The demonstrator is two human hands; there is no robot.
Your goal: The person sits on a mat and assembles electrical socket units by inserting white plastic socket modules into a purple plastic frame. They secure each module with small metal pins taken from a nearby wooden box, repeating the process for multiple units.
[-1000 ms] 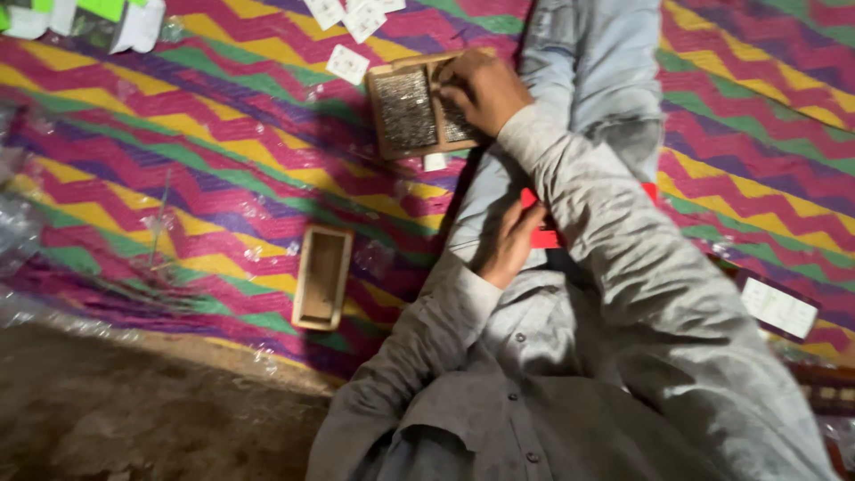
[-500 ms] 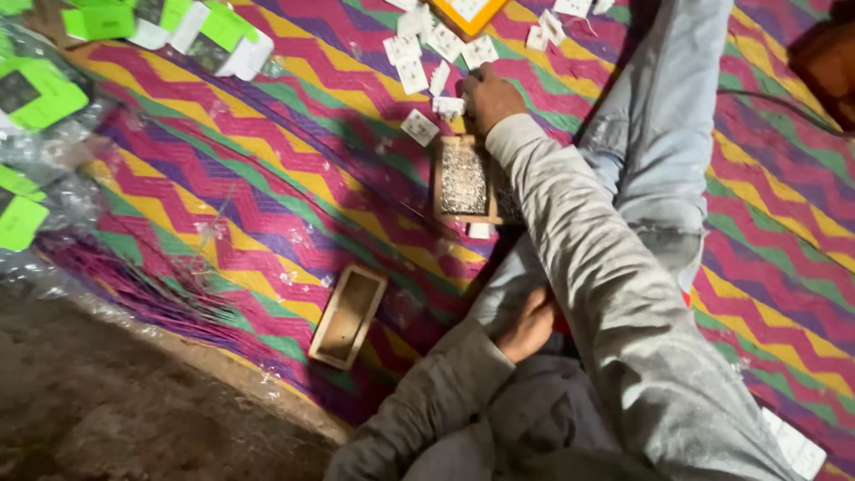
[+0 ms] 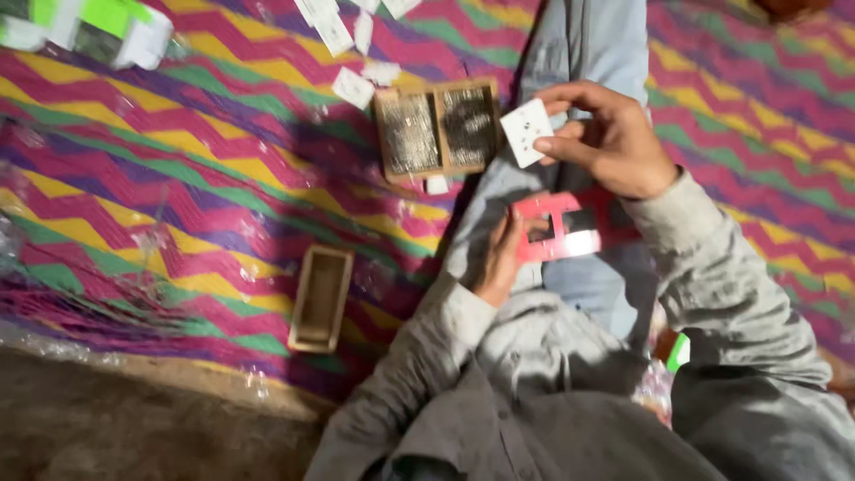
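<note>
1. The right hand (image 3: 614,142) is raised above the person's lap and pinches a small white card (image 3: 526,131) between thumb and fingertips; the card has a few dark dots on its face and is tilted toward the camera.
2. The left hand (image 3: 500,258) rests low on the thigh and closes on the left edge of a red card holder (image 3: 554,229), a flat red piece with cut-out windows and a pale patch on its right side.
3. The white card is above the red holder and apart from it, with a narrow gap between them.
4. Both hands are over the light blue jeans (image 3: 588,53) of the person, who sits on a zigzag mat (image 3: 178,151) in pink, yellow, green and purple.
5. Just left of the white card, a two-part wooden tray (image 3: 436,129) lies on the mat, its compartments filled with something grey and glittery that cannot be made out.
6. An empty small wooden box (image 3: 321,298) lies nearer the mat's edge, well apart from the hands.
7. Loose white cards (image 3: 353,87) are scattered on the mat beyond the tray.
8. Green-and-white packets (image 3: 107,22) lie at the far left corner.
</note>
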